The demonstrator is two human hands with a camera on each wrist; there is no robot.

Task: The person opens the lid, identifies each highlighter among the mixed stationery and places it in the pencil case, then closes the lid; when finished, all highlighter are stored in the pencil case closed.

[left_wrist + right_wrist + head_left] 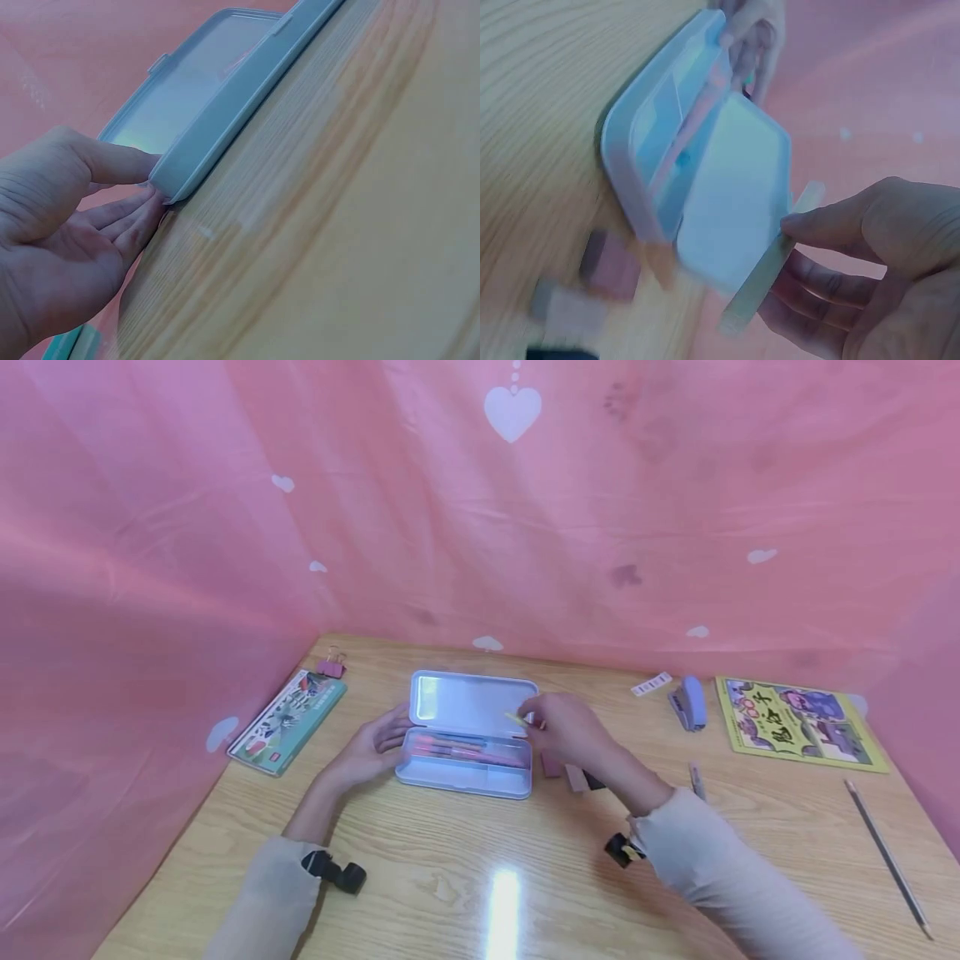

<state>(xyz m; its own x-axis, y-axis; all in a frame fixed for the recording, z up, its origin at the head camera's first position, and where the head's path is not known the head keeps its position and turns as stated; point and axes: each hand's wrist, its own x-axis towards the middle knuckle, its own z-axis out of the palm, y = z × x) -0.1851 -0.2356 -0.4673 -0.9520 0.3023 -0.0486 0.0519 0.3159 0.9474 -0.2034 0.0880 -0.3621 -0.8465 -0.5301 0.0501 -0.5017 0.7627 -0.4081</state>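
An open pale blue pencil case (465,788) lies mid-table, its lid (472,702) tipped back. Several pens (465,750), mostly pink, lie in its rear compartment. My left hand (369,750) holds the case's left end; in the left wrist view the thumb is at the upper edge and the fingers are at the lower corner. Over the lid's right side, my right hand (566,727) pinches a short, flat, pale yellow-green strip (759,289) between thumb and fingers. Just below that hand sit a dark pink block (551,765) and a lighter pink-grey block (577,778), with a black piece (594,781) beside them.
On the left are a teal illustrated box (288,722) and a pink binder clip (332,665). To the right lie a small white label strip (651,684), a purple stapler (690,702), a yellow-edged book (802,724), a slim pen (697,781) and a long pencil (888,858). Pink curtains enclose the table.
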